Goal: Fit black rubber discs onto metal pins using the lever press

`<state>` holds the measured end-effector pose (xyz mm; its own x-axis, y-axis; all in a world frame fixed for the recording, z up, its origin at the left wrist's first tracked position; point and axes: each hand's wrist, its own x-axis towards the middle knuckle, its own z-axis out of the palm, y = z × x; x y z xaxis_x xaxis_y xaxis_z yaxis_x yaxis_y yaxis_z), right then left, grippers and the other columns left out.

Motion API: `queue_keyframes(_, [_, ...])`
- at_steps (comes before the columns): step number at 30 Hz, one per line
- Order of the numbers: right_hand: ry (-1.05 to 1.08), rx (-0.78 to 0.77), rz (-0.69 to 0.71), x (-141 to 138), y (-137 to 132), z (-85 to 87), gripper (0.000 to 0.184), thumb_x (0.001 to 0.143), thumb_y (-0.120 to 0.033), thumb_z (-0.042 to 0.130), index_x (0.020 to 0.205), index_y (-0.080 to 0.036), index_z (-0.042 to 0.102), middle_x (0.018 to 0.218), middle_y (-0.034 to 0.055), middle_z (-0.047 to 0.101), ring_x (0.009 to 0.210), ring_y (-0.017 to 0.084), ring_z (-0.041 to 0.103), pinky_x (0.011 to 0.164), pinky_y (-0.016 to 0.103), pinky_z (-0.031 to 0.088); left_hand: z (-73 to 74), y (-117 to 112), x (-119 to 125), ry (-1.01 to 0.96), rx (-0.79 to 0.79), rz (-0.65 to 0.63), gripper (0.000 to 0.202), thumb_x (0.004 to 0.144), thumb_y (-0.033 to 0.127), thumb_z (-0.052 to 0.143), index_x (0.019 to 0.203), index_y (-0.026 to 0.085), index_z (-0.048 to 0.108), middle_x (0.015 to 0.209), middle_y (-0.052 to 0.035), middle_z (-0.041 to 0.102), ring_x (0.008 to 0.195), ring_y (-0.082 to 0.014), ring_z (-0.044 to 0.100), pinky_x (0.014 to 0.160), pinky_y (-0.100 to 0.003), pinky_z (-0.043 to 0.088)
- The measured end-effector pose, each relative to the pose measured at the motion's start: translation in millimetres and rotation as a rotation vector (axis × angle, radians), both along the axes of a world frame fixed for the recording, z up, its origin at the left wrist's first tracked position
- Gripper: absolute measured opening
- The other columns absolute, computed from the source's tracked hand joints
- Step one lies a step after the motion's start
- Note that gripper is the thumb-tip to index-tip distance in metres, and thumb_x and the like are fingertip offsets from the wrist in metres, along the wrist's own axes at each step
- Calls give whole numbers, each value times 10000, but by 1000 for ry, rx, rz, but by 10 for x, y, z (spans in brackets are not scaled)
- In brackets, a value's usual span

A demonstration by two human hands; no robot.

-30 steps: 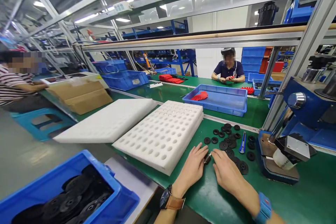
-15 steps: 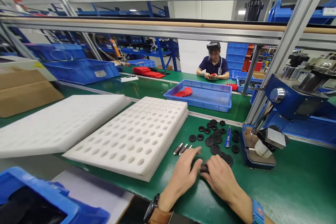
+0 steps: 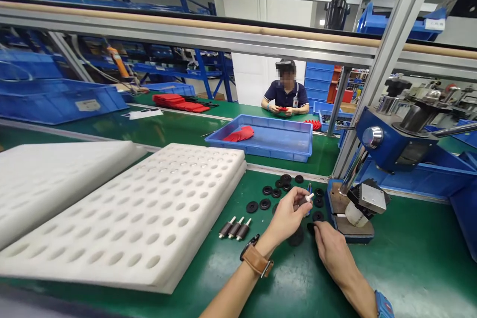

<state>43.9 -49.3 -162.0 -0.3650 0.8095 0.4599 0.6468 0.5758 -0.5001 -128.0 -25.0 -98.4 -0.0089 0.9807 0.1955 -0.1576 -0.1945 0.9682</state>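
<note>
My left hand (image 3: 286, 217) is closed around a dark cylindrical rotor (image 3: 303, 200) with a white shaft, held above the black discs. One white shaft end sticks out past the fingertips. My right hand (image 3: 333, 244), lower and to the right, pinches the edge of a small black disc (image 3: 310, 228), partly hidden by the fingers. Three similar rotors (image 3: 235, 229) lie side by side on the green bench, left of my left wrist. Loose black ring-shaped discs (image 3: 252, 206) are scattered around my left hand, which covers some of them. Behind it a blue cutter (image 3: 310, 188) is mostly hidden.
A white foam tray (image 3: 163, 278) with rows of round holes lies on the left, beside another foam slab (image 3: 67, 174). To the right stands a blue hand press (image 3: 395, 139). A blue bin (image 3: 261, 151) holds red cloth. A co-worker (image 3: 286, 92) sits across the bench.
The rotor has passed from my right hand to my left, which has moved up and right over the discs. My right hand has moved right to a black disc. The view has shifted right.
</note>
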Motion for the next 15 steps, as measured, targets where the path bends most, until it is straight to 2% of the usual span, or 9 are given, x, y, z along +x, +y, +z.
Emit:
queue_keyframes(2, [182,-108,-70,38,8,53,388,1079,-416,289,1055,-186,601,698,29,641,627,178,667,612,285,559,-109,9,78,-40,-9,-9,215,786,235,740,974,186,647,896,-58,711,789,-172,643,670,-240,487])
queue_keyframes(4, [496,-333,-113,65,5,137,422,1044,-555,348,1028,-192,562,588,-25,580,443,132,550,419,225,453,-224,-40,137,-38,-25,-11,240,794,227,745,1003,193,632,921,-65,730,856,-188,667,729,-250,489])
queue_keyframes(7, [889,-623,-110,77,-1,275,545,894,-734,526,1007,-201,532,584,-48,584,365,85,450,316,171,315,-319,-151,203,61,-38,-61,217,781,195,757,971,197,652,901,-54,734,844,-190,666,737,-249,473])
queue_keyframes(11, [1002,-804,-87,75,-22,388,623,774,-762,662,1005,-197,539,512,-82,541,322,58,391,300,136,239,-314,-234,260,135,-23,-113,173,774,186,759,924,196,674,881,-50,725,824,-196,654,739,-255,471])
queue_keyframes(15, [1016,-849,-39,79,-59,432,617,771,-749,676,994,-189,547,473,-95,508,316,50,374,307,127,224,-336,-240,263,174,8,-152,150,798,183,726,938,192,673,881,-45,720,810,-191,649,767,-268,482])
